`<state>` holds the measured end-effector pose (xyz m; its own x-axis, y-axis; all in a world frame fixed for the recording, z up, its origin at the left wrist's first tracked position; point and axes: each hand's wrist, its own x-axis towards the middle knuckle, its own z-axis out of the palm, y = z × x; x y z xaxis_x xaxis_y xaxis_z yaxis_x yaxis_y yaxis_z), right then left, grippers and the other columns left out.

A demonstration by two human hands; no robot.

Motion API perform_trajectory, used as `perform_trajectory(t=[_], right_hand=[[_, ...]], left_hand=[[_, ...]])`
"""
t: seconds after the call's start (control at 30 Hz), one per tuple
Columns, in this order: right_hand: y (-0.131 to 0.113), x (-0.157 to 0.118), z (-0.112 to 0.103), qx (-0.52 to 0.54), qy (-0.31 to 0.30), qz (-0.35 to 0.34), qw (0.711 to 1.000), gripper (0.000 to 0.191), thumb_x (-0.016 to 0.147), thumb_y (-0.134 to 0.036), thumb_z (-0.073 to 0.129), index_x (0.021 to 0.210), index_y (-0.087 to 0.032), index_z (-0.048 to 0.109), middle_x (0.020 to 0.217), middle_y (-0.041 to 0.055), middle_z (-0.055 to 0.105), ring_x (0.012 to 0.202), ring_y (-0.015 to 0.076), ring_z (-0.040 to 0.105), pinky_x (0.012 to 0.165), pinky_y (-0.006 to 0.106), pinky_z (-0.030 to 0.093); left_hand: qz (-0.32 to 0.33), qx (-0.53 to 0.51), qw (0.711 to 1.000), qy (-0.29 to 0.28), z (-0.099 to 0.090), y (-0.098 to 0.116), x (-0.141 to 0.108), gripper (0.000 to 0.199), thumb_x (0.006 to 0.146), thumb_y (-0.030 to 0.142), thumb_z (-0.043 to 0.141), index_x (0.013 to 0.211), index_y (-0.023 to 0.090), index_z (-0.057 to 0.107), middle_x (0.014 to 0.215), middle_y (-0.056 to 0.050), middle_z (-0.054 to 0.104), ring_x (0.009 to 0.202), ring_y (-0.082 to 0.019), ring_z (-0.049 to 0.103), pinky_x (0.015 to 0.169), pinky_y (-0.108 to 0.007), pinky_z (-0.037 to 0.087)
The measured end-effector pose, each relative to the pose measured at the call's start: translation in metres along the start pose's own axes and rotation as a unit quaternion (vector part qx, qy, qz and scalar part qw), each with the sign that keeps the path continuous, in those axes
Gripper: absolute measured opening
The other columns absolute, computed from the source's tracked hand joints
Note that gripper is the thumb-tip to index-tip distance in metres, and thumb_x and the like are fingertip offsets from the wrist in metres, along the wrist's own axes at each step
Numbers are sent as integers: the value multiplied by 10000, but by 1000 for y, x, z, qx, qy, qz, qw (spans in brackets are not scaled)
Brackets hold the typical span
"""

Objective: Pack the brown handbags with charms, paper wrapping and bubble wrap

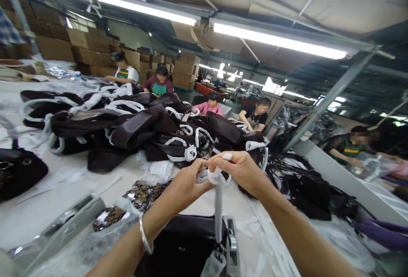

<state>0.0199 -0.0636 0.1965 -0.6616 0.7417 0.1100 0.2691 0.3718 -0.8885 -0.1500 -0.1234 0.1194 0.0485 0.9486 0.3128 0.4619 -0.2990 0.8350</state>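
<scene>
A dark handbag (178, 243) lies right in front of me. From a metal clip at its right side rises a strap wrapped in white (218, 209). My left hand (188, 181) is closed on the upper part of this wrapped strap. Close beside it, my right hand (244, 168) pinches the end of a white wrapping strip (227, 156), thumb and fingers together. The two hands meet at the strap's top, where the white material loops over. Part of the loop is hidden behind my fingers.
A heap of dark bags with white-wrapped handles (134, 128) spreads across the table's far side. Patterned pouches (145, 194) and a grey metal fixture (63, 226) lie to the left. Dark straps (306, 183) pile up at right. Several people work beyond, near stacked cartons (89, 52).
</scene>
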Motion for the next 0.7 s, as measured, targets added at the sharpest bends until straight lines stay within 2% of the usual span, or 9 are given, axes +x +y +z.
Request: perform_trajectory(t=[0.1,0.2,0.27,0.33,0.4,0.47,0.53,0.63,0.7], right_hand=[[6,0,0,-70,25,-5,997,424,941,-499,487,867,-161,730,865,48,721,829,197,643,764,287,481],[10,1,0,-139,69,-51,987,438,984,-482,405,922,-182,718,888,53,730,829,190,665,772,285,487],[9,2,1,-216,68,-93,970,412,998,-453,384,940,-201,705,862,49,729,782,172,668,746,271,477],[6,3,2,-297,45,-129,945,381,993,-446,396,967,-213,696,857,54,730,755,166,665,708,262,459],[5,5,3,-349,41,-150,924,364,977,-457,422,965,-213,692,862,64,731,745,167,659,687,259,445],[5,8,4,-352,61,-143,923,364,972,-460,427,935,-210,688,840,60,725,721,160,648,681,255,444],[8,12,7,-307,84,-105,942,378,980,-453,406,894,-208,682,754,34,700,663,147,625,653,248,446],[12,17,13,-211,100,-25,972,420,970,-485,402,842,-200,683,594,-5,612,536,130,548,543,239,414],[13,19,17,-170,90,18,981,441,945,-521,427,828,-191,695,524,-22,541,480,121,485,486,236,375]], left_hand=[[-15,-26,996,-84,-10,1,2,274,874,435,565,931,174,625,797,18,660,716,-144,597,630,-226,433],[-9,-59,988,-139,-12,0,2,279,934,379,445,859,161,603,766,7,655,663,-126,596,606,-215,434],[13,-26,991,-133,-8,-1,1,255,951,351,422,888,175,595,759,4,655,646,-126,596,592,-216,421],[49,70,991,-104,-3,-3,0,204,952,338,452,919,188,587,765,-11,661,678,-149,611,602,-230,414],[95,161,976,-107,-1,-5,-2,173,952,339,478,945,196,574,798,-34,675,737,-181,640,638,-250,431],[141,219,956,-137,-3,-7,-5,185,967,358,463,983,203,562,846,-49,687,753,-196,661,652,-263,456],[163,255,942,-146,-6,-10,-8,204,985,360,427,1000,205,558,879,-55,688,755,-200,675,666,-274,482],[127,228,961,-90,-12,-14,-15,250,968,395,474,1124,208,527,971,-59,691,828,-215,695,729,-305,523],[125,154,979,-54,-15,-15,-19,424,934,407,548,1301,233,427,1116,-60,678,979,-222,684,838,-327,530]])
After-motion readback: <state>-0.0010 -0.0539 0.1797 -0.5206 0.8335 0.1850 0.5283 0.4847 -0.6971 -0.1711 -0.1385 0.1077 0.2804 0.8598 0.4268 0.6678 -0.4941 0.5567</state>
